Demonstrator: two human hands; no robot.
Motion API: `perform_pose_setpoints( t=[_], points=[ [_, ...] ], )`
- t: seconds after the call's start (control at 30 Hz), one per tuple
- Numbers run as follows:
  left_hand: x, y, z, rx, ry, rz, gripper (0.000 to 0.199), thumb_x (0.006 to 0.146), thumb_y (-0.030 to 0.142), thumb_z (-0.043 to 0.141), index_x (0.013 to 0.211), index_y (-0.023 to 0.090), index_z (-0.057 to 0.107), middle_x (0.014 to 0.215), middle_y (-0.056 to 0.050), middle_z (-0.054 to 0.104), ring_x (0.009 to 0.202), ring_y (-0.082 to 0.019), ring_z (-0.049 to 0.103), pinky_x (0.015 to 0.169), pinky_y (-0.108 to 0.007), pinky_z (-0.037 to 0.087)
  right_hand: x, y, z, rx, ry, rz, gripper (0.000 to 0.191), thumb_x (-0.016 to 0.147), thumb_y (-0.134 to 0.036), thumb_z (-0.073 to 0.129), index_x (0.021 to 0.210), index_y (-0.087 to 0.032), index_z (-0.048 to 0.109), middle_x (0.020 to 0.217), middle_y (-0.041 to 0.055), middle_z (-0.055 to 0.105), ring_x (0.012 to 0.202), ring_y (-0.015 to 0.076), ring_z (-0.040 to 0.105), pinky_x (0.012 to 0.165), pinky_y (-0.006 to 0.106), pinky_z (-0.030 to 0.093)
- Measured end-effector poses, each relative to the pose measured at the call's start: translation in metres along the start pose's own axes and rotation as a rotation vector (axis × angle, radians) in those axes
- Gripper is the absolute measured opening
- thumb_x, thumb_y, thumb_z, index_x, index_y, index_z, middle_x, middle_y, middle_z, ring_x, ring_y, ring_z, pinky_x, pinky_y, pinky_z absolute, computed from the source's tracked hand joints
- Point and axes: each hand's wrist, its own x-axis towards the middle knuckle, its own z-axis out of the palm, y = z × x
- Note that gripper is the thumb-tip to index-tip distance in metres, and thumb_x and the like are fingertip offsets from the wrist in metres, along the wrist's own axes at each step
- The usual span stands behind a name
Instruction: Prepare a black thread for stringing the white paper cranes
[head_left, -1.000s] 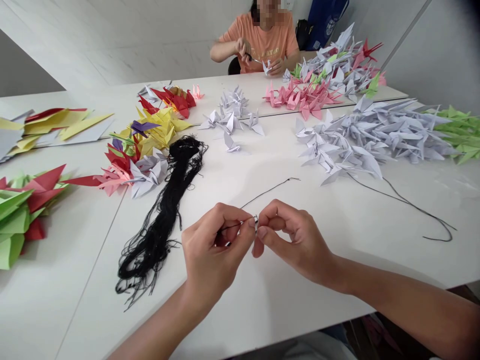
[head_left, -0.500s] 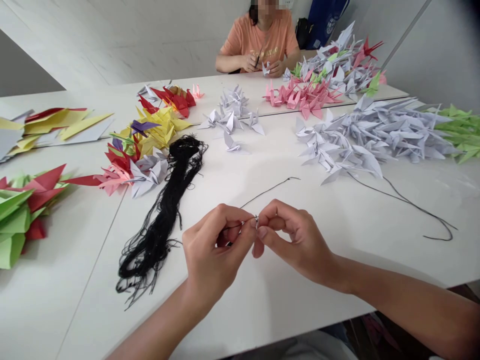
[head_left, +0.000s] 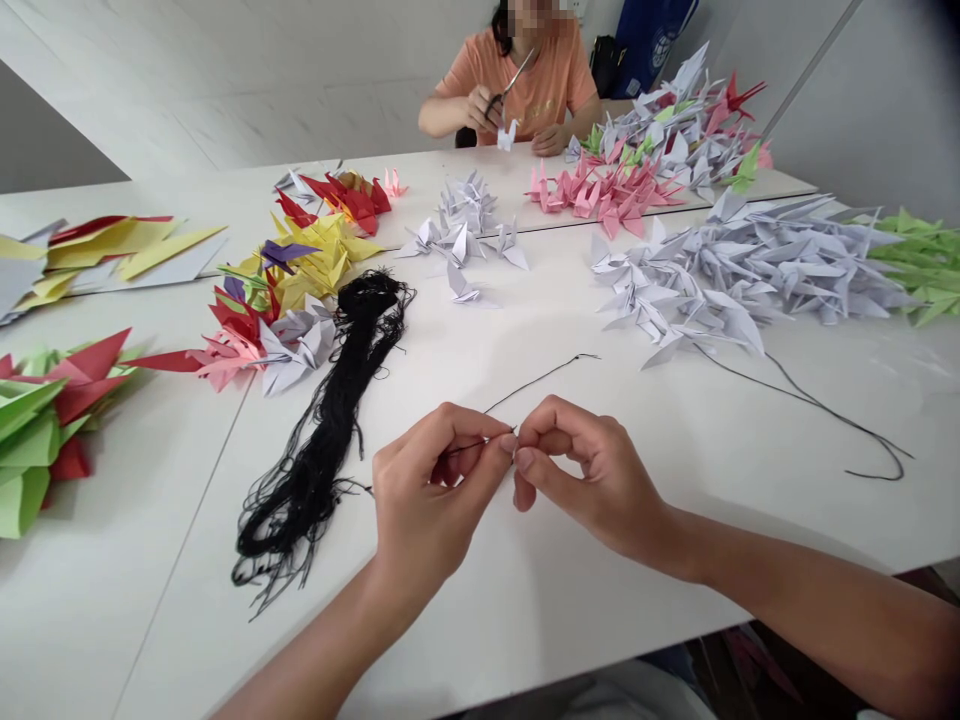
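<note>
Both my hands meet over the white table (head_left: 480, 640), fingertips almost touching. Between thumb and forefinger, my left hand (head_left: 442, 480) pinches a thin black thread (head_left: 536, 380), whose far end lies on the table beyond. My right hand (head_left: 585, 470) is closed in a pinch at the same spot; whatever is between its fingertips is too small to make out. Left of my hands lies a skein of black thread (head_left: 330, 430). More black thread (head_left: 817, 400) trails from the pile of white paper cranes (head_left: 780, 260) on the right.
Across the table a person in an orange shirt (head_left: 555, 95) holds scissors (head_left: 517, 75) and a white crane (head_left: 507, 135). Yellow cranes (head_left: 330, 250), pink cranes (head_left: 607, 190) and green cranes (head_left: 926, 260) lie in piles. Folded coloured paper (head_left: 142, 245) is at the left.
My hands have barely shifted and keep their pinch. Across the table, the person's hands have moved apart, and the scissors and white crane are raised in one of them.
</note>
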Motion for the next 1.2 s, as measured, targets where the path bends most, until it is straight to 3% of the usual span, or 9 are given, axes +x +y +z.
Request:
perform_pose_setpoints(
  t=[0.17, 0.27, 0.67, 0.93, 1.07, 1.2],
  points=[
    [0.0010, -0.0035, -0.0016, -0.205, -0.135, -0.287, 0.014, 0.091, 0.023, 0.066, 0.078, 0.020, 0.065, 0.054, 0.007, 0.043, 0.049, -0.006, 0.031, 0.044, -0.018, 0.026, 0.0018, 0.0021, -0.0013, -0.008, 0.000, 0.002, 0.014, 0.098, -0.025, 0.065, 0.087, -0.021, 0.057, 0.064, -0.0056, 0.066, 0.061, 0.0089, 0.062, 0.059, 0.021, 0.046],
    [0.0018, -0.0044, -0.0021, -0.254, -0.150, -0.362, 0.016, 0.090, 0.028, 0.068, 0.077, 0.019, 0.066, 0.055, 0.006, 0.045, 0.050, -0.006, 0.031, 0.044, -0.018, 0.026, 0.0023, 0.0028, -0.0017, -0.024, 0.003, 0.011, 0.015, 0.098, -0.027, 0.065, 0.086, -0.021, 0.057, 0.063, -0.0058, 0.065, 0.060, 0.0091, 0.061, 0.056, 0.021, 0.044],
    [0.0037, -0.0029, -0.0022, -0.269, -0.139, -0.355, 0.019, 0.091, 0.031, 0.069, 0.077, 0.019, 0.066, 0.056, 0.005, 0.046, 0.051, -0.005, 0.031, 0.044, -0.016, 0.025, 0.0023, 0.0015, -0.0021, -0.038, -0.004, 0.035, 0.017, 0.098, -0.030, 0.065, 0.085, -0.022, 0.056, 0.064, -0.0046, 0.066, 0.061, 0.0113, 0.062, 0.055, 0.023, 0.043],
    [0.0026, -0.0007, -0.0030, -0.323, -0.194, -0.379, 0.009, 0.093, 0.029, 0.066, 0.090, 0.021, 0.066, 0.059, 0.006, 0.047, 0.052, -0.006, 0.036, 0.046, -0.016, 0.030, 0.0034, 0.0020, -0.0013, -0.041, -0.003, 0.043, 0.018, 0.097, -0.030, 0.066, 0.086, -0.021, 0.056, 0.066, -0.0034, 0.069, 0.063, 0.0119, 0.063, 0.056, 0.023, 0.043],
    [0.0011, -0.0026, -0.0036, -0.326, -0.246, -0.409, 0.012, 0.092, 0.028, 0.065, 0.083, 0.020, 0.063, 0.059, 0.004, 0.051, 0.051, -0.007, 0.038, 0.047, -0.017, 0.033, 0.0030, 0.0023, -0.0013, -0.027, -0.013, 0.046, 0.017, 0.095, -0.029, 0.069, 0.087, -0.021, 0.057, 0.068, -0.0029, 0.070, 0.066, 0.0130, 0.066, 0.057, 0.023, 0.045],
    [0.0029, -0.0027, -0.0036, -0.265, -0.218, -0.386, 0.011, 0.089, 0.022, 0.064, 0.078, 0.019, 0.064, 0.058, 0.005, 0.051, 0.051, -0.006, 0.037, 0.046, -0.016, 0.031, 0.0032, 0.0033, -0.0014, -0.048, -0.040, 0.031, 0.015, 0.098, -0.028, 0.064, 0.088, -0.021, 0.056, 0.070, -0.0023, 0.071, 0.068, 0.0137, 0.069, 0.061, 0.025, 0.049]
  ],
)
